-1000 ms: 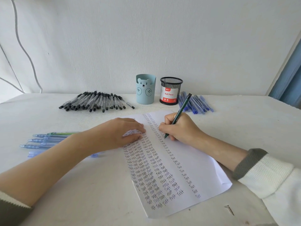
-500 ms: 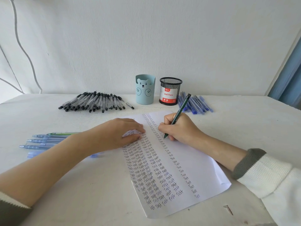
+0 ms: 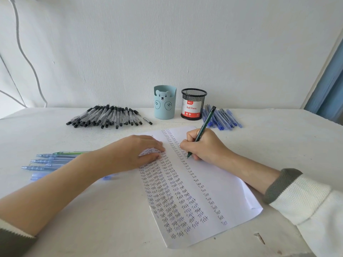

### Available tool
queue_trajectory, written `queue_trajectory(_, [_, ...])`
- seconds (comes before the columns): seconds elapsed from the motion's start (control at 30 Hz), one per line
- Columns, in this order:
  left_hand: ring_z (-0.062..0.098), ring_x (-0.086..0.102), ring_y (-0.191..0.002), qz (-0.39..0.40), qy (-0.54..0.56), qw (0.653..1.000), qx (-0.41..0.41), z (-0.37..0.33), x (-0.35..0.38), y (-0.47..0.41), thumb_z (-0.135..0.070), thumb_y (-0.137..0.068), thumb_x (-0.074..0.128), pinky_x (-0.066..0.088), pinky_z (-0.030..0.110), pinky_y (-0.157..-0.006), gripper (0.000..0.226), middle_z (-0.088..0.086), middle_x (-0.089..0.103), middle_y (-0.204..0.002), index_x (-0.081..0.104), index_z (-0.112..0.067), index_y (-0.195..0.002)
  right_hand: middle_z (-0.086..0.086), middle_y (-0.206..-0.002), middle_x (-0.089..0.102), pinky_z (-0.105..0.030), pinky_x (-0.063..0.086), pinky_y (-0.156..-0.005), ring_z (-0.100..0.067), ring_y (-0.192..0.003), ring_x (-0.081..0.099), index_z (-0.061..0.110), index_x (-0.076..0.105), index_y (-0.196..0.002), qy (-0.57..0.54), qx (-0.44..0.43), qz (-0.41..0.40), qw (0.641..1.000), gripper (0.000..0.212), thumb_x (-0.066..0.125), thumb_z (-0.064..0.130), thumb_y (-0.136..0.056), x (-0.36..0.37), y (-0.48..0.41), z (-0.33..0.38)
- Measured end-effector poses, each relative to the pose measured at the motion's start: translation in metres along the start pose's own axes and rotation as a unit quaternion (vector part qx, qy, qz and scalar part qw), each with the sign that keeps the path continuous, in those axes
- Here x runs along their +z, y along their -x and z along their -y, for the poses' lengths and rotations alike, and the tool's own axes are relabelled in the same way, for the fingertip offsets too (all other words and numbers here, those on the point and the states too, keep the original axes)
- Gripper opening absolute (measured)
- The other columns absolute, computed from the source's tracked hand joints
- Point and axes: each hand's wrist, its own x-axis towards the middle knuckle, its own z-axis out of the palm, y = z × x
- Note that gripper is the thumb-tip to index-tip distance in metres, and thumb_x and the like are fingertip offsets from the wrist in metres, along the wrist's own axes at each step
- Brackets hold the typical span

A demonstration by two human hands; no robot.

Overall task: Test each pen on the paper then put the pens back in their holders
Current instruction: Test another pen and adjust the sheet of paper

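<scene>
Item: pen testing, in progress. Your right hand (image 3: 203, 145) gripped a dark green pen (image 3: 202, 130), tip on the paper (image 3: 228, 184); your left hand (image 3: 133, 154) lay flat and released, pinning the sheet. Columns of "Test" filled much of it. Both holders, the blue bear cup (image 3: 164, 102) and mesh cup (image 3: 193, 104), looked empty; black pens (image 3: 107, 115) and blue pens (image 3: 220, 118) lay loose, none returned.

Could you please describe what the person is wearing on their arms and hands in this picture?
Both hands, left and right, are bare, with no gloves, rings or watch visible. Each forearm is uncovered, the sleeves pushed up. The right sleeve is a white textured knit with a grey-green cuff; the left sleeve shows the same colours.
</scene>
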Motion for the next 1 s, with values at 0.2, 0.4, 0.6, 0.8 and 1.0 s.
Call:
queue_trajectory(0.2, [-0.003, 0.053, -0.117, -0.003, 0.000, 1.000, -0.001, -0.0005, 0.0005, 0.0002, -0.091, -0.071, 0.014, 0.039, 0.023, -0.106, 0.090, -0.017, 0.058, -0.131, 0.063, -0.037, -0.123, -0.003, -0.039, 0.037, -0.017, 0.037, -0.044, -0.014, -0.035, 0.039, 0.011, 0.039, -0.052, -0.001, -0.006, 0.004, 1.000, 0.041, 0.066, 0.004, -0.082, -0.0006, 0.0003, -0.0004])
queue_trajectory(0.4, [-0.002, 0.053, -0.118, 0.000, 0.001, 1.000, -0.003, -0.0003, 0.0001, 0.0005, -0.091, -0.071, 0.015, 0.039, 0.022, -0.106, 0.089, -0.018, 0.057, -0.132, 0.062, -0.038, -0.124, 0.001, -0.038, 0.037, -0.016, 0.036, -0.044, -0.013, -0.036, 0.039, 0.012, 0.038, -0.050, -0.001, -0.009, -0.005, 1.000, 0.043, 0.066, 0.003, -0.082, -0.0005, -0.0017, -0.0023])
queue_trajectory(0.6, [-0.005, 0.052, -0.117, 0.002, 0.000, 1.000, -0.005, -0.0005, 0.0002, 0.0004, -0.090, -0.072, 0.023, 0.036, 0.016, -0.104, 0.083, -0.019, 0.057, -0.131, 0.062, -0.038, -0.123, -0.003, -0.040, 0.039, -0.016, 0.038, -0.044, -0.012, -0.036, 0.041, 0.008, 0.042, -0.052, -0.002, -0.012, -0.007, 1.000, 0.037, 0.066, 0.003, -0.081, 0.0000, -0.0015, -0.0024])
queue_trajectory(0.8, [-0.005, 0.052, -0.117, 0.000, -0.002, 1.000, -0.004, -0.0017, -0.0002, 0.0002, -0.091, -0.071, 0.018, 0.037, 0.020, -0.106, 0.087, -0.019, 0.057, -0.131, 0.062, -0.038, -0.123, 0.003, -0.040, 0.033, -0.015, 0.036, -0.043, -0.010, -0.037, 0.037, 0.012, 0.037, -0.050, 0.001, -0.015, -0.008, 1.000, 0.042, 0.063, 0.002, -0.081, -0.0006, -0.0026, -0.0040])
queue_trajectory(1.0, [-0.005, 0.052, -0.117, -0.002, -0.007, 1.000, -0.010, -0.0022, -0.0001, 0.0005, -0.075, -0.076, 0.030, 0.038, 0.020, -0.106, 0.068, -0.019, 0.057, -0.132, 0.062, -0.038, -0.123, 0.000, -0.041, 0.033, -0.018, 0.038, -0.044, -0.012, -0.040, 0.037, 0.010, 0.038, -0.052, 0.002, -0.019, -0.006, 1.000, 0.039, 0.063, 0.001, -0.080, -0.0004, -0.0027, -0.0048])
